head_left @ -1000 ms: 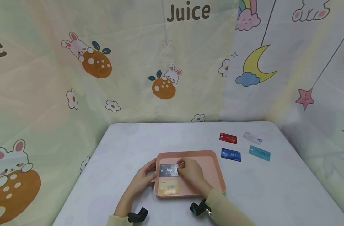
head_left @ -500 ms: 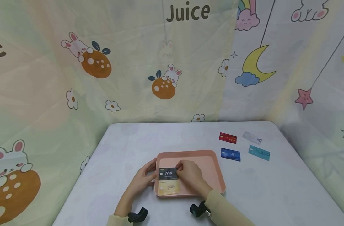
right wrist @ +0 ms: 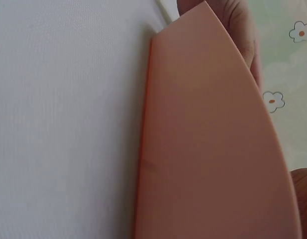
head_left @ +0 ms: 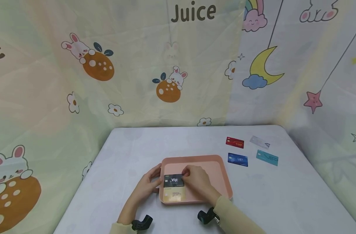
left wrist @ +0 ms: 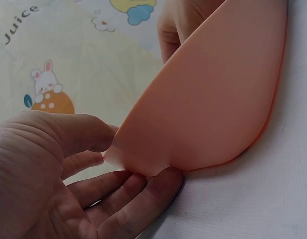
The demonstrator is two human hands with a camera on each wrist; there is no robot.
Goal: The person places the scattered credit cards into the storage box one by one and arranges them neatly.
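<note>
A pink tray [head_left: 207, 159] lies on the table, its left rim held by my left hand [head_left: 150, 182]. In the left wrist view the thumb of that hand [left wrist: 88, 164] is at the tray's rim [left wrist: 193, 109] and the other fingers are low against its outer wall. Inside the tray, my right hand [head_left: 199, 182] pinches the right edge of a dark grey Vip card [head_left: 173, 180]. Just below it lies a gold card [head_left: 174, 194], its upper edge meeting or covered by the dark one. The tray's wall [right wrist: 208, 134] hides both cards in the right wrist view.
Beyond the tray to the right lie a red VIP card [head_left: 235, 142], a blue VIP card [head_left: 237, 160], a teal VIP card [head_left: 267, 158] and a clear, pale card [head_left: 260, 142]. The white table [head_left: 131, 143] meets printed cloth walls at the back.
The dark Vip card has moved toward the near side with my right hand, closing the gap to the gold card. My left hand stays at the tray's left rim.
</note>
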